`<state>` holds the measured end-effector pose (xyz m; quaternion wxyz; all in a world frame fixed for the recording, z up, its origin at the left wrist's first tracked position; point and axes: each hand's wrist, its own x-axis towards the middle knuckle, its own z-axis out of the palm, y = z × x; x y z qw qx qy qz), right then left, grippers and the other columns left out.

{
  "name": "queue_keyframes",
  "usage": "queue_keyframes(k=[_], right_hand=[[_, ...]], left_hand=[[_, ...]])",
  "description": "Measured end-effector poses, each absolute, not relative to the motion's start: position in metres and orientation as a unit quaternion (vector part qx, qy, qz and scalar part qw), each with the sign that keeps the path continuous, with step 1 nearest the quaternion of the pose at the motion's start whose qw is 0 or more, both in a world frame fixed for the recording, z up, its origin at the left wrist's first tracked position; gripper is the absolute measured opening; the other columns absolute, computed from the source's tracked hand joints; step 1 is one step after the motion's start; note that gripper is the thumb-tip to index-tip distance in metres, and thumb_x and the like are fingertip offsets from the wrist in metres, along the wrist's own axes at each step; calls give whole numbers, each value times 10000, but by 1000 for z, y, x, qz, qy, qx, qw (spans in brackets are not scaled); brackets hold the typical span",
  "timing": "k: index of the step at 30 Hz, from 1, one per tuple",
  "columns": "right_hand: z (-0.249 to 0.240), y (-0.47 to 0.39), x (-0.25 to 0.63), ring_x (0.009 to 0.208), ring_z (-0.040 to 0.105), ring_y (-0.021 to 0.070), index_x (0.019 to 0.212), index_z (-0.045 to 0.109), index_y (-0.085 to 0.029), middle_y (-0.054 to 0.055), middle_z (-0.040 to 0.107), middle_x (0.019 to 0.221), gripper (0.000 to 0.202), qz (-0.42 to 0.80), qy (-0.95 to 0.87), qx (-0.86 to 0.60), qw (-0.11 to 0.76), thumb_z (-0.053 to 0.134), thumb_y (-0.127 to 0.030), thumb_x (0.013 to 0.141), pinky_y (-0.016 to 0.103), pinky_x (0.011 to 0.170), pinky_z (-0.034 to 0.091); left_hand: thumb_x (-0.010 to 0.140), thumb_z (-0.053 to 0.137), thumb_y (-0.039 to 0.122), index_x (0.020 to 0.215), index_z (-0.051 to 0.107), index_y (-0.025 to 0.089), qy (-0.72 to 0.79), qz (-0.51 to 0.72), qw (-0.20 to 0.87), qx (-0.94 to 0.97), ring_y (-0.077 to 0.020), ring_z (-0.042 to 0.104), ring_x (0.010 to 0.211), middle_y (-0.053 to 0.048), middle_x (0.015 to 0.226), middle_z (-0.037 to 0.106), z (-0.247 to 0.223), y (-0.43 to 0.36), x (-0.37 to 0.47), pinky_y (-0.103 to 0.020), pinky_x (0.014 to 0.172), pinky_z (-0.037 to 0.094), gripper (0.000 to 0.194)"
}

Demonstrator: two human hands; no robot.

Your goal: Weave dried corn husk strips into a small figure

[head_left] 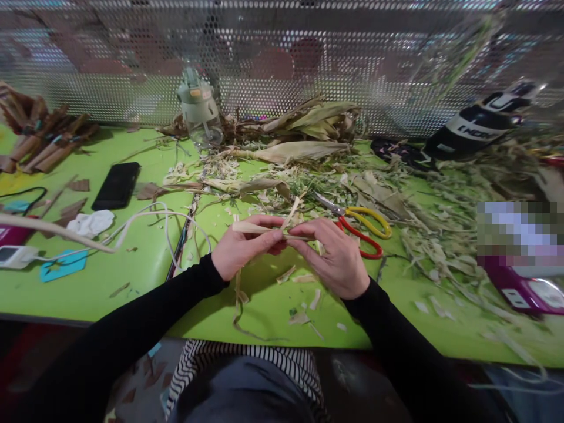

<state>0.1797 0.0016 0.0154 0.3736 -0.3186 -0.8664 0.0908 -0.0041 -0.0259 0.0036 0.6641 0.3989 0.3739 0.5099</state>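
Note:
Between my two hands is a pale dried corn husk strip (252, 228), held over the green table. My left hand (244, 249) pinches it between thumb and fingers, with one end sticking out to the left. Thumb and fingertips of my right hand (332, 252) close on its other side. A short piece of the husk points up between the hands, and a thin strand hangs below my left hand to the table. Scissors (359, 223) with one yellow and one red handle lie just beyond my right hand, their blades pointing away to the left.
Husk scraps cover much of the green table (145, 288). Whole corn husks (295, 151) and a clear bottle (200, 111) stand near the perforated metal screen. A black phone (117, 185), white cable and brown bundles (44, 138) lie left; a black bottle (471, 129) leans right.

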Motion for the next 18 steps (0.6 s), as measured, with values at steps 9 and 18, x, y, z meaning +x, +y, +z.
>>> queue_keyframes(k=[9, 18], right_hand=[[23, -7, 178, 619, 580, 119, 750, 626, -185, 0, 647, 687, 126, 173, -846, -363, 349, 595, -220, 866, 243, 571, 439], [12, -4, 176, 913, 558, 224, 1010, 612, -225, 57, 656, 997, 222, -87, -868, -330, 361, 675, -302, 811, 366, 758, 407]], left_hand=[[713, 747, 278, 819, 589, 104, 397, 519, 650, 388, -90, 632, 568, -10, 627, 669, 10, -28, 3, -227, 610, 536, 257], [769, 697, 258, 904, 591, 129, 376, 542, 695, 287, -87, 655, 659, -12, 757, 686, 1, -23, 3, -217, 668, 530, 215]])
